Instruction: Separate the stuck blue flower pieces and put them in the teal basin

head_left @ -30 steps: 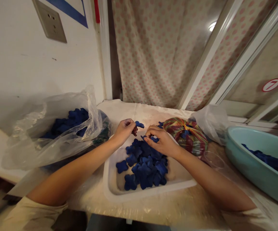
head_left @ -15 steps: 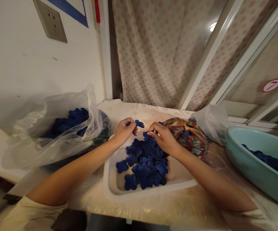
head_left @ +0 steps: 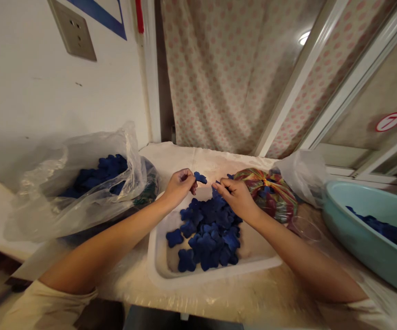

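Between the fingertips of my left hand (head_left: 182,187) is a small blue flower-shaped piece (head_left: 200,178), held over the far edge of a white tray (head_left: 215,278). My right hand (head_left: 236,196) is closed in a pinch just to the right, with another blue flower-shaped piece (head_left: 216,189) at its fingertips. The two hands are a short way apart. Below them a heap of blue flower-shaped pieces (head_left: 208,238) lies in the tray, a few of them loose at its left side. My right fingers partly hide the piece they pinch.
A clear plastic bag (head_left: 81,211) with blue pieces stands on the left. On the right are a tied red and yellow patterned bag (head_left: 274,195), a clear plastic bag (head_left: 303,176) and a light-blue basin (head_left: 366,238) holding dark blue material. A dotted curtain (head_left: 219,82) hangs behind the table.
My right hand has shifted slightly to the right, and the piece at its fingertips has lifted from the top of the heap. My left hand stays nearly still with its piece.
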`<act>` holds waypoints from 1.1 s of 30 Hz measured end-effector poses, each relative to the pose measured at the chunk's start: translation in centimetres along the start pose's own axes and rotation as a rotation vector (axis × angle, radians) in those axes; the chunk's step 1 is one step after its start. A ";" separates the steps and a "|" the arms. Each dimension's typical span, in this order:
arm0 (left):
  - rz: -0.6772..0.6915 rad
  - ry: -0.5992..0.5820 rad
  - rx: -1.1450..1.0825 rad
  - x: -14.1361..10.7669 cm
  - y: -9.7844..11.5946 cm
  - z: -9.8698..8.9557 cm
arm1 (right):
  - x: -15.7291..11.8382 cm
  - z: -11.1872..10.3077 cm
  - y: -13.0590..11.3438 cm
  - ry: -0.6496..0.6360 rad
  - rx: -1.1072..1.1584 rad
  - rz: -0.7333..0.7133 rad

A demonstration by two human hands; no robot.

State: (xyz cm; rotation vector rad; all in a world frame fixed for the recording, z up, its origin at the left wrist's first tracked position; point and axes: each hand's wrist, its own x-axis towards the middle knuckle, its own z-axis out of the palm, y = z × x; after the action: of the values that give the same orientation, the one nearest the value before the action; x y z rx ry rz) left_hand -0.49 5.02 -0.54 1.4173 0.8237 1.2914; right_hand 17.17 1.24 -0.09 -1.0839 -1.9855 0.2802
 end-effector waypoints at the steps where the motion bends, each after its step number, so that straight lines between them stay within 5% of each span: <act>1: 0.000 -0.003 0.001 0.0 0.0 0.0 | 0.0 0.1 0.0 0.007 0.012 0.000; 16: 0.005 -0.031 0.016 -0.1 -0.2 -0.1 | 0.0 0.0 0.4 -0.053 0.062 -0.028; 22: 0.014 -0.075 0.012 -0.2 -0.2 -0.1 | 0.0 0.2 0.4 -0.041 0.263 0.041; 33: -0.026 -0.268 -0.052 -0.2 -0.5 -0.3 | 0.4 0.1 0.6 0.009 0.064 -0.132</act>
State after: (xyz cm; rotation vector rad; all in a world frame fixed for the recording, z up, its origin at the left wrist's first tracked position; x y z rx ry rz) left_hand -0.75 4.98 -1.12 1.4939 0.6213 1.0666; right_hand 17.34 1.94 -0.31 -0.9083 -2.0162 0.2659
